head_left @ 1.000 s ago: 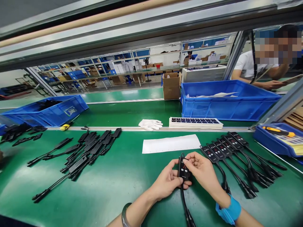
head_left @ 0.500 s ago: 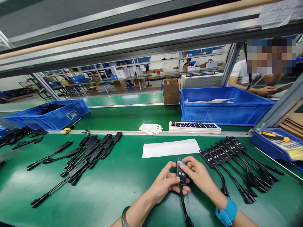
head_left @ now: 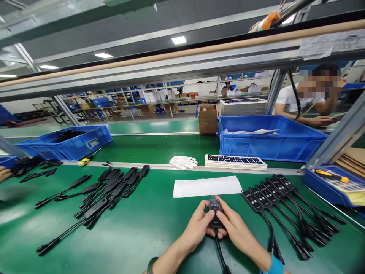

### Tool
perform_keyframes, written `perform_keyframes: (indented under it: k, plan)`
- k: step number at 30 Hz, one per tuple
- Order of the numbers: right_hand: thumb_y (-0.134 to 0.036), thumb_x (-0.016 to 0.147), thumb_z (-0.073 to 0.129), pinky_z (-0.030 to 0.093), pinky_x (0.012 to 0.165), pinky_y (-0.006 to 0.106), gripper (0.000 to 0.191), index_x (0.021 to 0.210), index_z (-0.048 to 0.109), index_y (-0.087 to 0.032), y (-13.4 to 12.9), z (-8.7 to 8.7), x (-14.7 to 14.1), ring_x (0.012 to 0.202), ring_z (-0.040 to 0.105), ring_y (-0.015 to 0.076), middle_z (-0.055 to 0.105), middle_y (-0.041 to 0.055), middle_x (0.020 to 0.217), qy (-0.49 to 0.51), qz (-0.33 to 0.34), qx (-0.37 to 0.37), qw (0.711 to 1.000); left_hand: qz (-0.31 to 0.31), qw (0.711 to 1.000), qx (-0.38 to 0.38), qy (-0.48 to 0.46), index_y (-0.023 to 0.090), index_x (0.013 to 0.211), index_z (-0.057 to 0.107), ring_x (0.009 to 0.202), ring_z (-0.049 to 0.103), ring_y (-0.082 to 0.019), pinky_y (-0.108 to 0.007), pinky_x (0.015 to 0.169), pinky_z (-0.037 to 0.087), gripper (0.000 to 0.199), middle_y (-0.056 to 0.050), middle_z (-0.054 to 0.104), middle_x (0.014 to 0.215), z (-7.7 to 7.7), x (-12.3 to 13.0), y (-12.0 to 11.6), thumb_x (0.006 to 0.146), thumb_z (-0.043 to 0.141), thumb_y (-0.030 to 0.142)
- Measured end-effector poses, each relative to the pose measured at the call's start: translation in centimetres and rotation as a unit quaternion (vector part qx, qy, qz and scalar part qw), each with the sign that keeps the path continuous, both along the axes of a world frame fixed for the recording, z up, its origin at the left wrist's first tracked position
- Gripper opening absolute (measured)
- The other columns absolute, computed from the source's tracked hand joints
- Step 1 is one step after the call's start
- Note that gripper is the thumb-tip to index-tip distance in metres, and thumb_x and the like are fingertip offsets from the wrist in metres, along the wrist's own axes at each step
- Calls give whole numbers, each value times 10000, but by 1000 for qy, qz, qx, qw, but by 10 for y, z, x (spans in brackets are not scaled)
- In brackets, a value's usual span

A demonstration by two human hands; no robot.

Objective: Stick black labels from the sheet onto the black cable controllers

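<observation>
Between both hands I hold a small black cabled controller (head_left: 215, 206) with a labelled face, its cable trailing down toward the near edge. My left hand (head_left: 199, 222) grips its left side, thumb on the face. My right hand (head_left: 231, 222) closes round the right side, its thumb also pressed on the face. To the right lies a row of similar labelled controllers (head_left: 268, 194) with their cables. On the left, several black controllers (head_left: 114, 182) without visible labels lie in a loose pile. Just beyond my hands is a white strip (head_left: 207, 187).
A stack of label sheets (head_left: 235, 162) and a white glove (head_left: 183, 162) lie along the metal rail. Blue bins stand at left (head_left: 68, 142) and right (head_left: 270, 139). A blue tray (head_left: 333, 186) holds a yellow-handled cutter (head_left: 330, 175). Another person's hand (head_left: 4, 174) shows at far left.
My right hand has shifted from the controller's upper part to its lower right side, and both thumbs now press its face. The view has tilted up. Another person's hand has appeared at far left.
</observation>
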State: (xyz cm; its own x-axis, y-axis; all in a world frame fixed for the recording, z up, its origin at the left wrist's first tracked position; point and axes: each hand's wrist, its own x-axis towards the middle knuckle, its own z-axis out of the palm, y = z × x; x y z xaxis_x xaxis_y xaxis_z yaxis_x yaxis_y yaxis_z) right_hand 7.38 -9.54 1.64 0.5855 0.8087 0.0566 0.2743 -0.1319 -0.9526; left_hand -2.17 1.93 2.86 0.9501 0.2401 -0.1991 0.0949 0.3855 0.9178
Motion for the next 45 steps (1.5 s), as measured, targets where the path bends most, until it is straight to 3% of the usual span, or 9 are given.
perform_keyframes:
  k: [7, 12, 16, 19, 25, 33, 36, 40, 45]
  plan:
    - [-374, 900, 402, 446, 973, 384, 531, 1400, 372, -200, 4, -1, -6, 1141, 543, 223, 559, 108, 1259, -62, -17, 0, 998, 16, 1000, -5, -8, 182, 1045, 417, 564, 661, -150, -226, 526, 491, 466, -47, 678, 788, -3, 3, -2, 788, 605, 522]
    - [-204, 818, 516, 524, 855, 357, 649, 1432, 307, -228, -1, 19, -7, 1051, 570, 248, 548, 106, 1193, -216, -18, -6, 976, -18, 990, -122, -62, 159, 1270, 385, 893, 665, -226, -363, 821, 485, 592, -123, 678, 963, 8, 1, 5, 846, 518, 550]
    - [-214, 878, 424, 496, 871, 288, 496, 1373, 393, -202, -17, 53, 22, 1027, 577, 230, 538, 101, 1182, -376, -97, -150, 909, -43, 995, -83, -29, 155, 1333, 365, 1001, 624, -262, -424, 883, 446, 691, -172, 640, 1097, 5, -1, 14, 834, 471, 621]
    - [-149, 838, 435, 509, 761, 366, 452, 1282, 489, -86, -37, 67, 62, 872, 617, 282, 544, 172, 1062, -406, -167, -266, 858, -29, 999, 24, -12, 176, 1259, 456, 985, 611, -249, -401, 848, 461, 676, -157, 628, 1115, -4, 0, 16, 786, 513, 654]
    - [16, 702, 475, 465, 736, 460, 456, 1140, 588, -36, -67, 53, 122, 919, 592, 381, 569, 248, 1009, -425, -212, -375, 796, -70, 991, 112, -14, 174, 1122, 526, 881, 617, -194, -358, 820, 471, 553, -118, 618, 1021, -7, 2, 14, 717, 684, 515]
    - [-199, 763, 602, 410, 914, 321, 444, 1203, 552, -183, -10, 41, 144, 1088, 524, 245, 555, 102, 1154, -421, -11, -276, 864, -67, 994, 86, -2, 148, 937, 578, 714, 620, -131, -280, 694, 465, 381, -60, 624, 872, -8, 7, 12, 625, 754, 279]
    - [-248, 569, 772, 416, 891, 328, 576, 1111, 587, -187, 17, 38, 146, 1068, 505, 269, 553, 87, 1111, -408, 43, -253, 876, -69, 995, 76, 0, 147, 915, 575, 676, 625, -137, -282, 669, 464, 448, -61, 635, 832, -15, 9, 15, 578, 793, 346]
    - [-218, 629, 722, 426, 791, 295, 182, 774, 613, -210, 33, 37, 145, 921, 537, 233, 580, 30, 883, -390, 92, -237, 885, -84, 994, 71, 1, 145, 906, 593, 733, 642, -162, -307, 723, 472, 563, -90, 656, 850, -23, 13, 20, 526, 807, 501]
    - [-239, 524, 782, 393, 852, 343, 477, 947, 565, -202, 38, 35, 145, 1018, 473, 273, 538, 68, 1061, -351, 84, -211, 908, -99, 991, 91, 1, 134, 916, 612, 807, 649, -202, -338, 765, 475, 650, -123, 670, 891, -22, 13, 23, 496, 783, 600]
